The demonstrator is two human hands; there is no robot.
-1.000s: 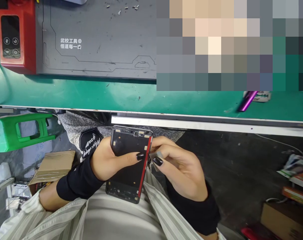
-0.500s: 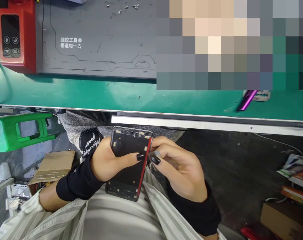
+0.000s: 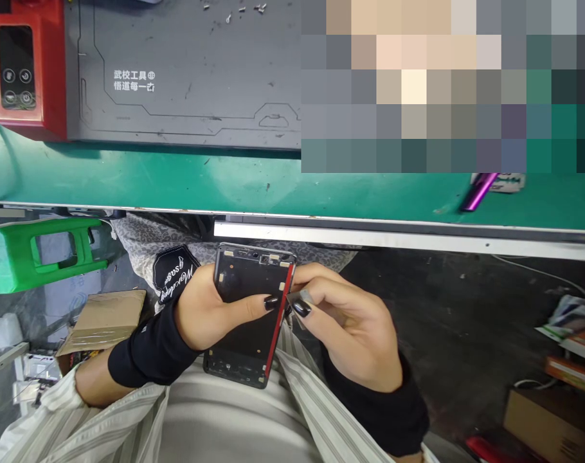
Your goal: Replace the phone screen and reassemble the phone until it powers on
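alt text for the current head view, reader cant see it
A person's left hand holds a flat, black, rectangular device frame with a red strip along one long edge; the right hand pinches a thin grey piece beside that strip. Beyond is a green workbench.

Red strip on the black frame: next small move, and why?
Perhaps ease the red strip's edge up with the thin grey piece: the right hand pinches it at or very near the strip, while the left hand holds the black frame, thumb across it.
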